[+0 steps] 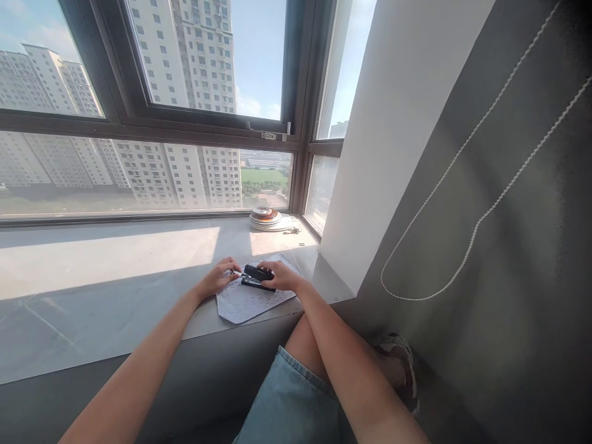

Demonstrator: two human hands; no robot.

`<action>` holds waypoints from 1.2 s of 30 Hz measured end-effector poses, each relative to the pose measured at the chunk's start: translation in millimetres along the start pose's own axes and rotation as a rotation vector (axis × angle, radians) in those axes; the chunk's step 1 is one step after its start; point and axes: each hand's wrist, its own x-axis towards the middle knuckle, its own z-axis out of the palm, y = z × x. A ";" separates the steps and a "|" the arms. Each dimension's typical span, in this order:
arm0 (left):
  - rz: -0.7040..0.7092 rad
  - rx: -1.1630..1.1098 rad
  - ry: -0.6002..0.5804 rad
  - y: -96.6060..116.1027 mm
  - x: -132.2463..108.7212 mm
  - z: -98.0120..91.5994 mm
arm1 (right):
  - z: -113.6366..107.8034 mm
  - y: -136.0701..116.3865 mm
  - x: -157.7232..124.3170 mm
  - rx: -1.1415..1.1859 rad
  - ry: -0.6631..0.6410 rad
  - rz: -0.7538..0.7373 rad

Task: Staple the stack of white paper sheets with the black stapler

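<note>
A printed sheet of paper [245, 302] lies on the grey windowsill [106, 290], overhanging its front edge slightly. On it rests a black stapler [257, 277], opened so its top and base are apart. My right hand [280, 275] is curled round the stapler's right end. My left hand [221, 275] has its fingers bent and pinched at the stapler's left end, resting on the paper.
A stack of round plates or coasters [266, 219] sits at the sill's far right corner with a small dark item beside it. A white pillar [393, 135] and a grey wall with a bead cord [467, 246] stand to the right. My knee in denim shorts [296, 394] is below.
</note>
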 end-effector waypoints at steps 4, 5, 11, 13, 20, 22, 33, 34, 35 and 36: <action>-0.002 0.005 -0.003 1.9 -0.9 -0.9 | -0.5 -0.2 -0.5 0.009 -0.001 -0.009; -0.004 0.005 -0.002 2.7 -1.0 -1.2 | -0.6 -0.2 -0.6 0.011 -0.003 -0.006; -0.009 0.016 0.007 7.3 -1.8 -3.1 | -1.9 -1.5 -0.5 0.005 -0.006 -0.007; -0.008 0.019 0.002 7.8 -2.1 -3.7 | -2.9 -2.7 -0.9 0.001 -0.006 -0.007; -0.030 0.041 -0.003 9.5 -1.7 -3.6 | -3.6 0.5 -1.7 -0.029 0.048 0.013; -0.035 0.047 0.004 10.2 -1.7 -3.3 | -1.5 3.8 -0.4 -0.051 0.069 0.050; -0.049 0.047 0.018 4.0 -3.2 -3.9 | -1.1 5.4 0.2 -0.070 0.076 0.111; -0.056 0.048 0.012 3.5 -3.3 -4.1 | -1.5 5.0 0.0 -0.066 0.072 0.111; -0.063 0.048 0.008 3.2 -3.4 -4.4 | -1.8 4.7 -0.1 -0.062 0.069 0.113; -0.070 0.049 0.007 3.0 -3.5 -4.7 | -1.9 4.5 -0.2 -0.060 0.068 0.116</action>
